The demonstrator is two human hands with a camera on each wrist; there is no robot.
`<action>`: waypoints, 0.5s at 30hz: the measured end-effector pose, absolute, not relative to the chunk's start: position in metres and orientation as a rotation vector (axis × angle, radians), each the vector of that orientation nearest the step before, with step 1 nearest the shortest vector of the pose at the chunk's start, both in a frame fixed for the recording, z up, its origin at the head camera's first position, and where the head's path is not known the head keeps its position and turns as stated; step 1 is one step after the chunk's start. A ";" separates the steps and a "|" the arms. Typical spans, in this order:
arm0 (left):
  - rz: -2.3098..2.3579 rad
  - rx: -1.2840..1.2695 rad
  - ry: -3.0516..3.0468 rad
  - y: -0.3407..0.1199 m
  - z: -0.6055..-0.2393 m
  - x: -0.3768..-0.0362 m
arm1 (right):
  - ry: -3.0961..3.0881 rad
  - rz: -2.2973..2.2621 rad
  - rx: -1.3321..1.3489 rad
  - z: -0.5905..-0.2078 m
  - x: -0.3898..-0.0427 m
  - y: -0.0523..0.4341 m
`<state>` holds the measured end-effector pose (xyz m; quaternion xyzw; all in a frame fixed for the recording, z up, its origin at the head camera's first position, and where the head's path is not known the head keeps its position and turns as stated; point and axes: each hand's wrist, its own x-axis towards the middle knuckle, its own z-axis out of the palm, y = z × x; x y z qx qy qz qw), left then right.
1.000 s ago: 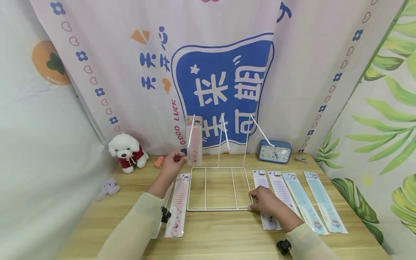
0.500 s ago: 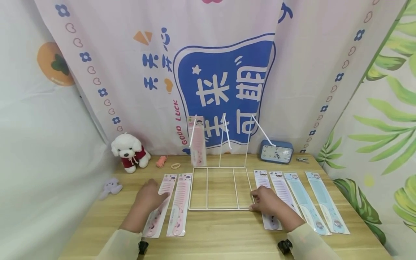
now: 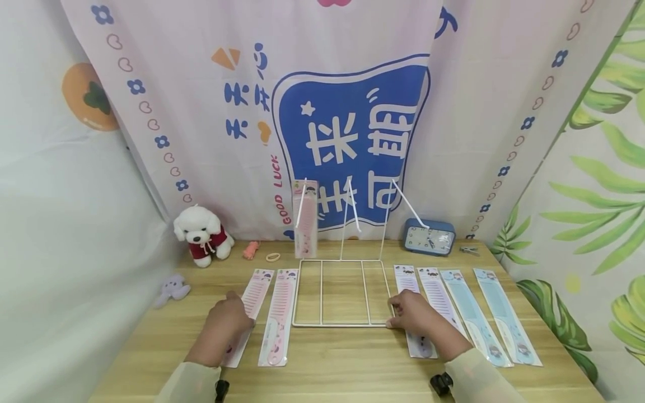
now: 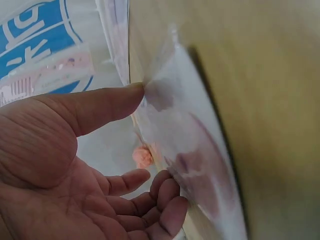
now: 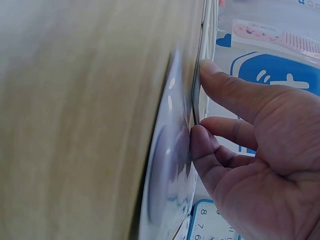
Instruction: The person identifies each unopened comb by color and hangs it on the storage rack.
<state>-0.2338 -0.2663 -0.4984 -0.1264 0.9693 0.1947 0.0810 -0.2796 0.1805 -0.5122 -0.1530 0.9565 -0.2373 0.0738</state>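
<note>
In the head view, my left hand is over the outer pink comb, which lies in a clear package on the table. The left wrist view shows the thumb at one edge of this package and curled fingertips at the other. My right hand holds the near right corner of a white wire rack, pinching the frame with thumb and fingers. Another packaged pink comb hangs from the rack's left hook. A second pink comb lies between my left hand and the rack.
Purple combs and blue combs lie packaged at right. Behind stand a blue clock and a plush dog. A purple octopus toy, orange cord, ring band and metal clip lie about.
My left hand has left the hanging pink comb, moved down and left, and closed in on the outer pink comb on the table. My right hand has stayed at the rack's corner.
</note>
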 end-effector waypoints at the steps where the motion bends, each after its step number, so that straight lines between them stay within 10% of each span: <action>1: 0.576 -0.380 2.884 -0.268 -0.498 -0.235 | 2.872 -0.713 -0.461 -0.513 -0.279 0.181; 15: 0.886 -0.360 2.807 -0.291 -0.505 -0.238 | 2.876 -0.712 -0.474 -0.514 -0.280 0.182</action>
